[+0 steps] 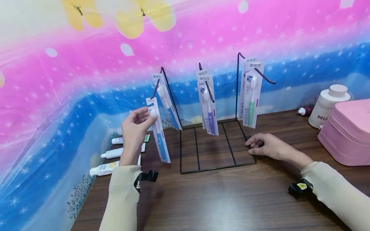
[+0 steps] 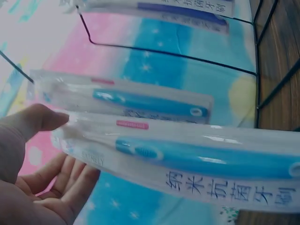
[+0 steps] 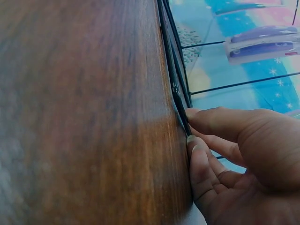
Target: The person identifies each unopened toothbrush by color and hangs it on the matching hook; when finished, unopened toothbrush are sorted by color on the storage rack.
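Note:
My left hand (image 1: 136, 123) pinches a packaged blue toothbrush (image 1: 160, 138) near its top, thumb in front and fingers behind. The pack's notched top is at the tip of the left hook; I cannot tell whether they touch. Another blue toothbrush pack (image 2: 154, 103) hangs farther back on that hook. My right hand (image 1: 267, 147) pinches the base wire of the black wire rack (image 1: 218, 167) near its front right corner, between thumb and fingers (image 3: 201, 161). Purple toothbrush packs (image 1: 211, 109) hang from the middle hook, green toothbrush packs (image 1: 252, 99) from the right one.
Several tubes (image 1: 111, 154) lie left, partly behind my left forearm. To the right stand a pink case (image 1: 347, 134) and a white bottle (image 1: 328, 106), with a dark red tube (image 1: 306, 110) beside it. A colourful printed cloth (image 1: 190, 41) covers the wall behind the brown table (image 1: 219, 199).

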`<state>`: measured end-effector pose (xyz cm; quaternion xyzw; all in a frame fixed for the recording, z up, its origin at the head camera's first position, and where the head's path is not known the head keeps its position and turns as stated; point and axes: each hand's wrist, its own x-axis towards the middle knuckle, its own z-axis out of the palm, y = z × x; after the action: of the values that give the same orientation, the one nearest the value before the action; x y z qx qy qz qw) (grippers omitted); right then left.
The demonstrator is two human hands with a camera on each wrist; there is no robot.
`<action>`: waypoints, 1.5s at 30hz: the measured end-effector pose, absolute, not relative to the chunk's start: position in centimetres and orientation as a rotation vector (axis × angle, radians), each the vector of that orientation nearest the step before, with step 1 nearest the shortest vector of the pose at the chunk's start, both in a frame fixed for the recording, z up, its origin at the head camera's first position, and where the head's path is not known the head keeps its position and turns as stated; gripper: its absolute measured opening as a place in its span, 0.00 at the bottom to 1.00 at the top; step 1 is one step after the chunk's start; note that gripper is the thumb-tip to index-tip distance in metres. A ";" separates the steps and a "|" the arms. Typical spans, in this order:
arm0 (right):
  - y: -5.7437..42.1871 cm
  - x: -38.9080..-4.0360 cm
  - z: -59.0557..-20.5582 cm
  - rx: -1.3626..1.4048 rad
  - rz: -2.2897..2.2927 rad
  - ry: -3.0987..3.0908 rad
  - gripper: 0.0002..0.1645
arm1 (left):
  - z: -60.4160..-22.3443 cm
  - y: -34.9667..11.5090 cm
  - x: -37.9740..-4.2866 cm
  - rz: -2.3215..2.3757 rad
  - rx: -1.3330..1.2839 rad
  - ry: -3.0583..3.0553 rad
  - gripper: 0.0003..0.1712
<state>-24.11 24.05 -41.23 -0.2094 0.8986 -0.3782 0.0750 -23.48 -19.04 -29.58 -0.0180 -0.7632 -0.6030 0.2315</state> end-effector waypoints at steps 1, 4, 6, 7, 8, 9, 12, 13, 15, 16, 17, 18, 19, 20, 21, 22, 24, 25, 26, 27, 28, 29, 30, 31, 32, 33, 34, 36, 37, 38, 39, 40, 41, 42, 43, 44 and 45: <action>24.1 -24.1 -41.3 -0.627 -1.135 2.695 0.17 | -29.4 -18.9 -23.1 -1.645 -0.085 -2.092 0.25; 24.0 -24.0 -41.3 -0.637 -1.134 2.697 0.18 | -28.7 -18.5 -21.9 -1.628 -0.184 -2.083 0.26; 24.0 -24.0 -41.3 -0.643 -1.133 2.700 0.18 | -27.8 -17.9 -20.9 -1.624 -0.234 -2.079 0.26; 24.0 -24.0 -41.3 -0.646 -1.133 2.702 0.18 | -27.4 -17.6 -20.4 -1.623 -0.262 -2.076 0.26; 24.0 -24.0 -41.2 -0.649 -1.133 2.701 0.18 | -27.0 -17.2 -19.9 -1.621 -0.290 -2.074 0.26; 24.0 -24.0 -41.3 -0.648 -1.135 2.700 0.17 | -26.6 -16.9 -19.4 -1.621 -0.322 -2.070 0.26; 24.0 -24.0 -41.3 -0.643 -1.133 2.699 0.18 | -25.7 -15.9 -18.3 -1.610 -0.405 -2.055 0.25; 24.1 -24.0 -41.3 -0.643 -1.131 2.700 0.18 | -25.5 -15.6 -18.1 -1.608 -0.426 -2.049 0.25; 24.1 -24.0 -41.3 -0.639 -1.126 2.703 0.18 | -25.2 -15.2 -17.8 -1.610 -0.458 -2.033 0.25; 24.0 -24.0 -41.2 -0.636 -1.122 2.706 0.18 | -25.0 -15.0 -17.6 -1.607 -0.466 -2.027 0.25; 24.0 -24.0 -41.2 -0.634 -1.119 2.710 0.18 | -24.9 -14.8 -17.5 -1.605 -0.474 -2.018 0.25; 24.0 -24.0 -41.2 -0.627 -1.120 2.712 0.18 | -24.8 -14.6 -17.3 -1.602 -0.479 -2.012 0.25; 24.0 -24.0 -41.2 -0.624 -1.120 2.713 0.18 | -24.7 -14.5 -17.2 -1.598 -0.480 -2.007 0.25; 24.0 -24.0 -41.2 -0.621 -1.120 2.714 0.17 | -24.6 -14.4 -17.0 -1.593 -0.482 -2.001 0.25; 24.0 -24.0 -41.2 -0.619 -1.120 2.715 0.17 | -24.5 -14.3 -16.9 -1.588 -0.485 -1.993 0.25; 24.0 -24.0 -41.2 -0.620 -1.120 2.715 0.17 | -24.4 -14.2 -16.7 -1.583 -0.488 -1.986 0.25; 24.0 -24.0 -41.2 -0.624 -1.122 2.713 0.18 | -24.3 -14.0 -16.5 -1.588 -0.498 -1.963 0.26; 24.0 -24.0 -41.2 -0.630 -1.121 2.711 0.18 | -24.3 -14.0 -16.5 -1.592 -0.502 -1.951 0.26; 24.0 -24.0 -41.2 -0.632 -1.123 2.708 0.18 | -24.3 -14.0 -16.4 -1.598 -0.506 -1.937 0.26; 24.0 -24.0 -41.2 -0.634 -1.125 2.707 0.18 | -24.4 -14.0 -16.5 -1.610 -0.512 -1.920 0.26; 24.0 -24.0 -41.2 -0.636 -1.126 2.707 0.18 | -24.5 -14.1 -16.6 -1.616 -0.516 -1.905 0.27; 24.0 -24.0 -41.2 -0.636 -1.127 2.707 0.18 | -24.6 -14.1 -16.6 -1.618 -0.518 -1.893 0.27; 24.0 -24.0 -41.2 -0.637 -1.129 2.708 0.18 | -24.7 -14.2 -16.7 -1.618 -0.518 -1.882 0.27; 24.0 -23.9 -41.3 -0.636 -1.132 2.712 0.18 | -24.8 -14.3 -16.8 -1.613 -0.518 -1.873 0.27; 24.0 -23.9 -41.3 -0.634 -1.133 2.715 0.17 | -24.9 -14.3 -16.9 -1.608 -0.520 -1.865 0.27; 24.0 -24.0 -41.3 -0.636 -1.132 2.719 0.17 | -25.0 -14.3 -16.9 -1.603 -0.519 -1.857 0.27; 24.0 -24.0 -41.3 -0.641 -1.131 2.722 0.17 | -25.0 -14.4 -17.0 -1.595 -0.516 -1.853 0.27; 24.0 -24.0 -41.4 -0.640 -1.129 2.724 0.16 | -25.0 -14.4 -16.9 -1.590 -0.505 -1.846 0.27; 23.9 -24.0 -41.4 -0.637 -1.127 2.724 0.16 | -25.0 -14.4 -16.8 -1.592 -0.500 -1.843 0.27; 23.9 -24.0 -41.4 -0.634 -1.123 2.723 0.16 | -24.9 -14.4 -16.8 -1.596 -0.494 -1.841 0.27; 23.9 -24.0 -41.4 -0.634 -1.120 2.722 0.16 | -24.9 -14.4 -16.7 -1.600 -0.488 -1.836 0.27; 23.9 -24.0 -41.4 -0.629 -1.116 2.722 0.16 | -24.9 -14.4 -16.7 -1.601 -0.484 -1.834 0.27; 23.9 -24.1 -41.4 -0.622 -1.113 2.722 0.16 | -24.9 -14.4 -16.7 -1.601 -0.482 -1.830 0.27; 23.9 -24.0 -41.4 -0.616 -1.112 2.722 0.16 | -24.8 -14.4 -16.7 -1.604 -0.479 -1.826 0.27; 23.9 -24.0 -41.3 -0.614 -1.110 2.722 0.16 | -24.8 -14.4 -16.7 -1.604 -0.478 -1.823 0.27; 23.9 -24.0 -41.3 -0.612 -1.109 2.725 0.16 | -24.8 -14.4 -16.6 -1.603 -0.477 -1.818 0.27; 23.9 -24.0 -41.3 -0.615 -1.106 2.726 0.16 | -24.7 -14.4 -16.6 -1.602 -0.474 -1.815 0.27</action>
<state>-24.00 23.90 -41.32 -0.2042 0.9049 -0.3672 0.0681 -16.63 -14.43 -24.74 -0.1813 -0.6942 -0.6129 0.3310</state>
